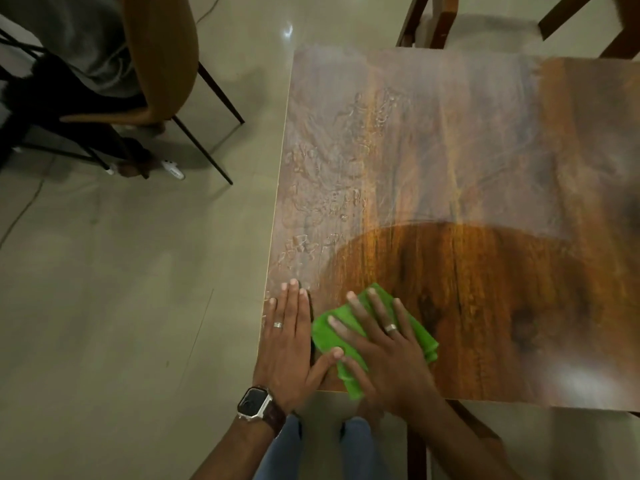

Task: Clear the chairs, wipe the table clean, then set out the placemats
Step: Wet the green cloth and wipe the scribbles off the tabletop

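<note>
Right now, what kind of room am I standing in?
Probably a dining area in a home. A wooden table stands on a glossy tiled floor, chairs are pulled away from it, and the right hand presses a green cloth on its wet top.

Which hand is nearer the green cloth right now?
Right. The right hand lies flat on the green cloth, fingers spread, pressing it to the table. The left hand rests flat beside it, thumb reaching its edge.
</note>
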